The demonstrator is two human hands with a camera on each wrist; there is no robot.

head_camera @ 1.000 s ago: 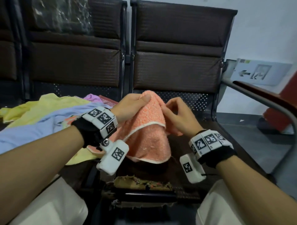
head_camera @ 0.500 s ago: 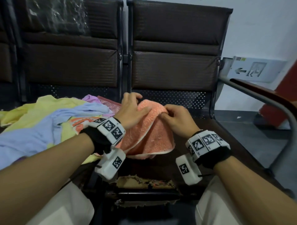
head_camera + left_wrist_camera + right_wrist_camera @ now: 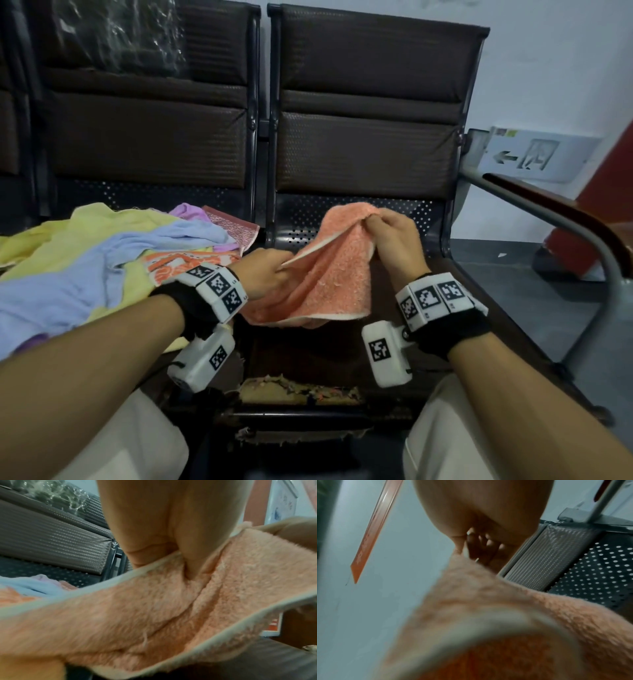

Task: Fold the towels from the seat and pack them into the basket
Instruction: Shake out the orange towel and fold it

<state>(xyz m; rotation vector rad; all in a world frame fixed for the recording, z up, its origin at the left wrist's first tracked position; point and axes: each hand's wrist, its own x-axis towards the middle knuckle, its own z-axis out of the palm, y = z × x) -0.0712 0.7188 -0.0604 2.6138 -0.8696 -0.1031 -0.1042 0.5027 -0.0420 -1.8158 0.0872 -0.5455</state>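
The orange towel [image 3: 329, 274] is being held up over the seat [image 3: 428, 308], stretched between both hands. Its upper corner is being pinched by the right hand [image 3: 394, 240], its white-trimmed edge is being pinched lower down by the left hand [image 3: 263, 274]. The towel pile [image 3: 102, 260] is lying just left. Fingertips are being hidden by cloth; the right wrist view is being blurred.

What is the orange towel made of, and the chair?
The orange towel looks like fluffy terry cloth: fuzzy loops and a pale stitched edge. The seat back looks like dark brown textured leather or vinyl; I cannot tell which. Its lower panel looks like metal, punched with small holes.
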